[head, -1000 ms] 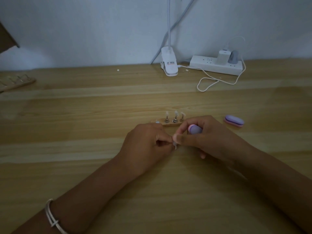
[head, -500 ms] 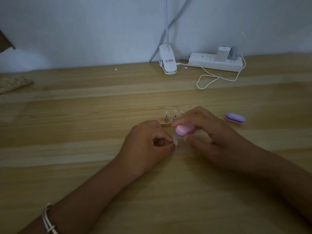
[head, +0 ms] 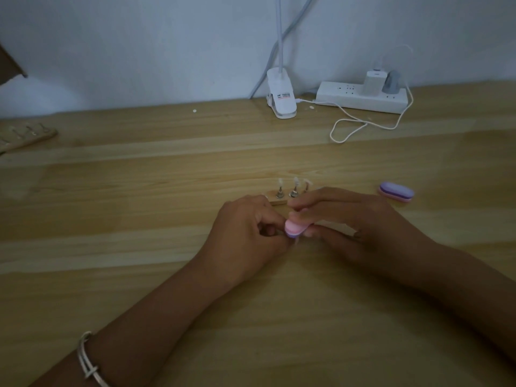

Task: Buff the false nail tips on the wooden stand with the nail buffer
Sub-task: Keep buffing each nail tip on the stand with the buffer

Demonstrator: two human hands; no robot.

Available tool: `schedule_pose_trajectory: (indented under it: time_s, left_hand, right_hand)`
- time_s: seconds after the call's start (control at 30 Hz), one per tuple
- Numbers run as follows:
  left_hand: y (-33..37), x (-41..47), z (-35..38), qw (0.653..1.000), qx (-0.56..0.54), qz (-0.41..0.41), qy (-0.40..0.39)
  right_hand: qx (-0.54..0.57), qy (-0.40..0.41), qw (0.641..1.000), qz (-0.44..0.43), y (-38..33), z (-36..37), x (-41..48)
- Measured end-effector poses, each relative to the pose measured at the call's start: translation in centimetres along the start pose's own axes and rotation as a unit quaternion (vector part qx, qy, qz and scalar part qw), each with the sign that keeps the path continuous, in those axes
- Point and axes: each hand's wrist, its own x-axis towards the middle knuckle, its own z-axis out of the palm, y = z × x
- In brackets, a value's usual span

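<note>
A small wooden stand (head: 277, 201) lies on the table just behind my hands, with clear false nail tips (head: 280, 182) upright on metal pegs; its right part is hidden by my right hand. My left hand (head: 245, 233) pinches a small clear nail tip (head: 296, 241) between thumb and fingers. My right hand (head: 351, 222) holds a pink and purple nail buffer (head: 379, 229), pressed against that tip. The tip is mostly hidden under the buffer.
A second purple and pink buffer (head: 396, 192) lies to the right. A white clip lamp (head: 280, 100), a power strip (head: 361, 97) and a looped white cable (head: 351, 129) sit at the back. Another wooden stand (head: 25, 136) is at the far left.
My right hand has turned the buffer from end-on to flat and slid it left and down onto the tip in my left hand. The left hand has barely moved.
</note>
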Motion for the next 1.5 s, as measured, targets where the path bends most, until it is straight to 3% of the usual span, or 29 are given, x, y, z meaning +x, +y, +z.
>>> schedule_pose_trajectory:
  time_s: [0.37,0.5,0.63,1.0,1.23,1.5]
  left_hand:
    - [0.0,0.0,0.0,1.000,-0.004,-0.011,0.004]
    - [0.0,0.0,0.0,1.000,-0.002,0.000,-0.002]
    - [0.0,0.0,0.0,1.000,-0.005,-0.008,0.001]
    - [-0.3,0.0,0.1,1.000,-0.010,0.000,0.014]
    - [0.0,-0.2,0.1,1.000,-0.008,0.008,0.016]
    - [-1.7,1.3,-1.3,0.984,-0.048,-0.074,0.156]
  right_hand:
    - [0.018,0.004,0.999,0.030,0.7,-0.6,0.0]
    - [0.024,-0.009,1.000,0.004,0.7,-0.3,-0.1]
    - [0.036,0.004,0.999,0.038,0.7,-0.6,0.0]
    - [-0.078,-0.013,0.996,0.034,0.0,-1.0,0.2]
    - [-0.070,-0.003,0.995,0.068,1.0,-1.0,0.0]
    - [-0.110,0.024,0.993,0.045,0.3,-0.5,0.0]
